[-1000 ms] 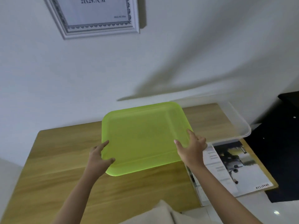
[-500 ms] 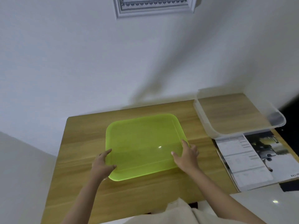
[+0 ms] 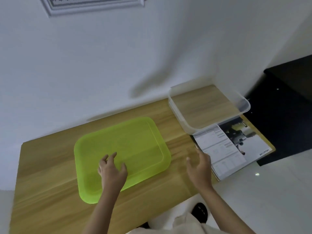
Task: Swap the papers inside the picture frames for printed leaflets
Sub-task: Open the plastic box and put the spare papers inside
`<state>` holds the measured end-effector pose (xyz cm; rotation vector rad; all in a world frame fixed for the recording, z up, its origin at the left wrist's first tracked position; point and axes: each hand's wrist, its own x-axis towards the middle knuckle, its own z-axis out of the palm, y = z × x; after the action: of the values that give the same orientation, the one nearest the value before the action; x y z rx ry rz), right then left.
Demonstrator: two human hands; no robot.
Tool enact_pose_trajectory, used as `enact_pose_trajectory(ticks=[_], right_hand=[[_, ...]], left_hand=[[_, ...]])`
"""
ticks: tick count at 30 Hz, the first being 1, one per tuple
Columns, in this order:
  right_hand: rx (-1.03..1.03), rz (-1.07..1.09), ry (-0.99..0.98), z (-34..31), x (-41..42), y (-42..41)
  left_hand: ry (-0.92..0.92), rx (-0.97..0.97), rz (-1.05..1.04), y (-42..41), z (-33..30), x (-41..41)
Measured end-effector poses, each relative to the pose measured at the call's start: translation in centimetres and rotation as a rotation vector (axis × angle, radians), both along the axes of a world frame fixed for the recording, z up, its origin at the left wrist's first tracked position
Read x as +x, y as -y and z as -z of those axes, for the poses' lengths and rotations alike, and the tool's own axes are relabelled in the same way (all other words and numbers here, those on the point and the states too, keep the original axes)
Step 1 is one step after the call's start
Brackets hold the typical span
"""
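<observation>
Leaflets just beside right hand fingers.

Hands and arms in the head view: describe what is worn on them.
Both the left hand and right hand are bare: no gloves, rings, watch or bracelet show. Both forearms are uncovered as far as the frame shows, with no sleeve visible. Pale cream clothing shows at the bottom edge.

Both forearms are bare from left hand and right hand back to the frame's edge, without sleeves. Below them shows cream-coloured clothing and a dark shoe.
</observation>
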<state>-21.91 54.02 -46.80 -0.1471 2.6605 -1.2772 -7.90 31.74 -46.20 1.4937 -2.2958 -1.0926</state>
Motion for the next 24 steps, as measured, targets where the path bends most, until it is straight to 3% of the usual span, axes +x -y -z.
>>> enact_pose_trajectory(ticks=[5,10,15,24], right_hand=[[0.007,0.451,0.036,0.7,-2.5,-7.2],[-0.101,0.717,0.313,1.6,-5.1,-12.2],[-0.247,0.693,0.419,2.5,-7.8,-14.6],[-0.214,0.535,0.516,3.3,-10.0,-15.6]], left_hand=[[-0.069,0.011,0.225,-7.1,-0.3,-7.1],[-0.062,0.203,0.351,-15.3,0.3,-12.6],[0.014,0.374,0.325,-21.4,1.4,-16.5],[0.014,0.361,0.121,-25.8,2.7,-20.1]])
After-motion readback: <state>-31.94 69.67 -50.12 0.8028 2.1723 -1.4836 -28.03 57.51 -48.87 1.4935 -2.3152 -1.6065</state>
